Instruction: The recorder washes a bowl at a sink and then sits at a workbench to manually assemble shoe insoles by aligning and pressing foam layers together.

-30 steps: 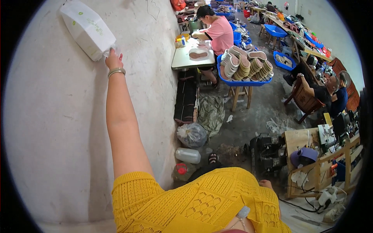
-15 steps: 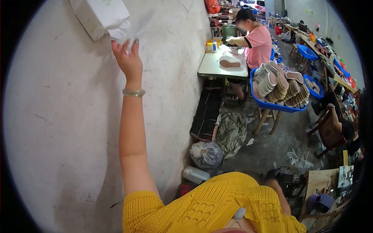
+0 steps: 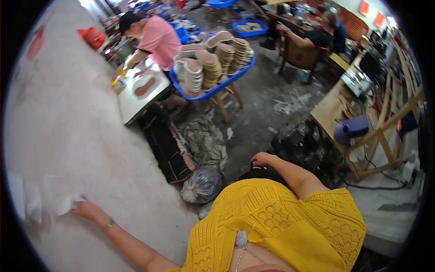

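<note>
White sheet (image 3: 66, 205) pinched in my left hand (image 3: 92, 212), before the pale wall (image 3: 90, 149).
Spread a moment ago, those fingers now narrow on it, so it is in my grasp. Whether my right hand (image 3: 263, 158) holds anything, I cannot tell.

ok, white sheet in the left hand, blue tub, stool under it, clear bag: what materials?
White sheet, pinched in the left hand: likely thin paper or tissue, matte white; blur leaves it open.
Blue tub: probably moulded plastic, even colour with a smooth rim.
Stool: looks like unpainted wood, by its pale brown legs.
Clear bag: likely thin plastic film, see-through with shiny creases.
</note>
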`<state>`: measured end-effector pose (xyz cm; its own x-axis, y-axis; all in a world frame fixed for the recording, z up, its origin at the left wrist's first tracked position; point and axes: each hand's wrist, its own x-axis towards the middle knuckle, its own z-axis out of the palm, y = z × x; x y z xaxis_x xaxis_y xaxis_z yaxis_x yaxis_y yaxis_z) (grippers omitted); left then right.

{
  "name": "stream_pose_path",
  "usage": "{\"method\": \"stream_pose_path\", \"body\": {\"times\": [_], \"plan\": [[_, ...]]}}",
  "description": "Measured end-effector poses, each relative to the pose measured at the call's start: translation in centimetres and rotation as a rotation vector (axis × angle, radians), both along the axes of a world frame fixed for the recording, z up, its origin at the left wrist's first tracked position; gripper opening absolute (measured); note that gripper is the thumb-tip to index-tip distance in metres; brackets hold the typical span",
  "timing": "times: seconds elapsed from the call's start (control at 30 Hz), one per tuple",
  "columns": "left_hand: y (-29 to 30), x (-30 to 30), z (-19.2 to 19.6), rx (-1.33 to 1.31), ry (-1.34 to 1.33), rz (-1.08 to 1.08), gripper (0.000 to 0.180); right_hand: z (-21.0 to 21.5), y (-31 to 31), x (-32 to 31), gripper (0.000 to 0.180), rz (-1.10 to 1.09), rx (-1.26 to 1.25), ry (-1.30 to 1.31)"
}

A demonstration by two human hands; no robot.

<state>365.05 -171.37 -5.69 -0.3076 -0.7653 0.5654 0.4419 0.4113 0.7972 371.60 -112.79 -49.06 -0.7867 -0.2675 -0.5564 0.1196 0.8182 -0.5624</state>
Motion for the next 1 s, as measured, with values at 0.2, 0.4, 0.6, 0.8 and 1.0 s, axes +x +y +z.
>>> {"method": "stream_pose_path", "body": {"times": [0.2, 0.4, 0.6, 0.8, 1.0], "plan": [[17.4, 0.3, -16.8, -0.67, -0.971, -1.066, 0.016, 4.5, 4.6, 3.7, 0.038, -0.068, -0.027, -0.051], [39.0, -1.1, -3.8, -0.736, -0.599, -1.981, 0.03, 7.7, 5.2, 3.7, 0.037, -0.313, -0.11, 0.027], [48.1, 0.2, 3.2, 0.628, 0.099, -3.044, 0.036, 5.7, 8.4, 4.6, 0.039, -0.305, -0.039, 0.019], [51.6, 2.5, 9.1, 1.262, -0.634, -2.295, 0.02, 4.0, 11.8, 3.1, 0.037, -0.396, -0.066, -0.032], [54.6, -2.2, 11.9, 1.119, -1.868, -2.587, 0.034, 4.3, 14.9, 2.4, 0.04, -0.414, -0.077, 0.043]]}}
